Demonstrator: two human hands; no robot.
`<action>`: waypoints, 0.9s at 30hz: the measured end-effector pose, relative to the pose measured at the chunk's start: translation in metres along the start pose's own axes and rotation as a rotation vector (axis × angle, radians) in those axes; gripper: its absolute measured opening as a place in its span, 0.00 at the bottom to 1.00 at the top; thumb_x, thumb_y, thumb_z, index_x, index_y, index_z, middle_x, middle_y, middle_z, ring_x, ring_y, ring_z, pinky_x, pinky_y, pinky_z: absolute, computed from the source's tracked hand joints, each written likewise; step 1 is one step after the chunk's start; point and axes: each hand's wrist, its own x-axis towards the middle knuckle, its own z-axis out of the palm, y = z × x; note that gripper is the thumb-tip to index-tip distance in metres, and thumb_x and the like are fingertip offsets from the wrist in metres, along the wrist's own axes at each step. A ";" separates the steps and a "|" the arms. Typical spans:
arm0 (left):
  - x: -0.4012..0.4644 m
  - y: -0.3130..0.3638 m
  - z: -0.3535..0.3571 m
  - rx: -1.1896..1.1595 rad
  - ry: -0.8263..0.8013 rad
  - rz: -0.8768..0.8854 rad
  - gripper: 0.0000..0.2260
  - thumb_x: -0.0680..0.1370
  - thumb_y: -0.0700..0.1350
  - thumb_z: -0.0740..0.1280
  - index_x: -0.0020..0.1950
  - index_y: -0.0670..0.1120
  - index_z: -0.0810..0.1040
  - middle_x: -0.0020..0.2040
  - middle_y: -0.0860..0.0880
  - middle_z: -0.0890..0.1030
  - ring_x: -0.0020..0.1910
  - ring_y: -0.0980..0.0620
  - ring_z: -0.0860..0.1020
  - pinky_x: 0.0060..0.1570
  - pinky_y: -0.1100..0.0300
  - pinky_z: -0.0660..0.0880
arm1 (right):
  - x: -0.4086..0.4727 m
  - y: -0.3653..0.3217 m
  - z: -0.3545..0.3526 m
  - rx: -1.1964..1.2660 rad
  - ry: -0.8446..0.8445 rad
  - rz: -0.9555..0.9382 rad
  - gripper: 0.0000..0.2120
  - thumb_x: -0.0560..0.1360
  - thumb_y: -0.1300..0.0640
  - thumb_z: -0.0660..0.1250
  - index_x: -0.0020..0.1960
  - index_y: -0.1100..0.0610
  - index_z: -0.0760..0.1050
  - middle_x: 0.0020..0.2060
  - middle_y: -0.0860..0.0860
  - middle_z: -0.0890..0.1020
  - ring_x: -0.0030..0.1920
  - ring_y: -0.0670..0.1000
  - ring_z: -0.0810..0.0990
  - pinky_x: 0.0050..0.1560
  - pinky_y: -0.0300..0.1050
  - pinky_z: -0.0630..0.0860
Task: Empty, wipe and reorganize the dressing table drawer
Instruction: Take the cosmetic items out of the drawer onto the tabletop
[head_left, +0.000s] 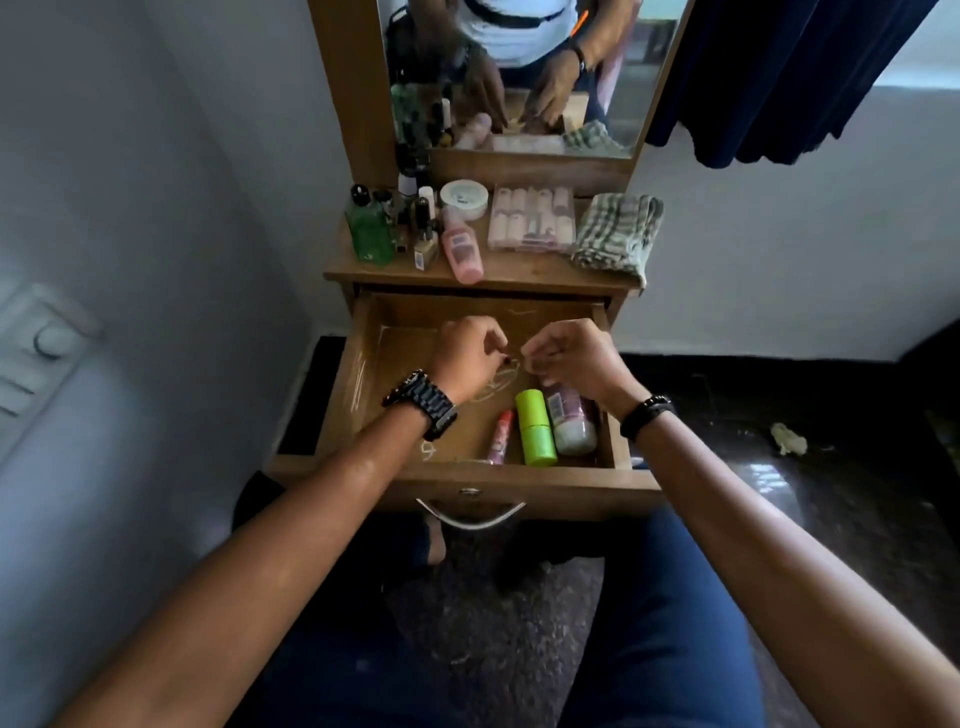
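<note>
The wooden drawer stands pulled out below the dressing table top. Both hands hover over its middle. My left hand pinches a small dark item at its fingertips. My right hand has curled fingers that meet the same spot; what it pinches is too small to tell. In the drawer's front right corner lie a lime green container, a pale bottle with a pink label and a thin red-pink tube. A checked cloth sits folded on the table top at the right.
On the table top stand a green bottle, several small dark bottles, a pink bottle lying down, a white round jar and a clear compartment box. A mirror rises behind. Dark curtain hangs at the right.
</note>
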 end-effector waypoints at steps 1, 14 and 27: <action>-0.003 -0.007 0.005 0.034 -0.098 -0.040 0.06 0.74 0.38 0.69 0.49 0.42 0.81 0.50 0.45 0.83 0.50 0.49 0.80 0.43 0.67 0.70 | -0.003 0.004 0.007 -0.049 -0.050 0.006 0.06 0.70 0.67 0.70 0.40 0.56 0.81 0.39 0.57 0.85 0.36 0.48 0.82 0.43 0.48 0.82; -0.016 -0.020 0.035 0.186 -0.587 -0.232 0.11 0.76 0.45 0.67 0.55 0.40 0.78 0.52 0.41 0.81 0.45 0.46 0.78 0.43 0.59 0.72 | -0.010 0.016 0.044 -0.575 -0.284 -0.058 0.19 0.69 0.55 0.71 0.59 0.56 0.78 0.58 0.55 0.80 0.61 0.56 0.76 0.63 0.49 0.69; -0.013 -0.027 0.041 0.048 -0.542 -0.323 0.11 0.73 0.51 0.69 0.47 0.44 0.78 0.41 0.46 0.81 0.38 0.48 0.79 0.37 0.59 0.75 | -0.030 0.018 0.028 -0.327 -0.231 -0.015 0.27 0.68 0.61 0.74 0.62 0.59 0.66 0.56 0.57 0.78 0.58 0.57 0.75 0.49 0.39 0.67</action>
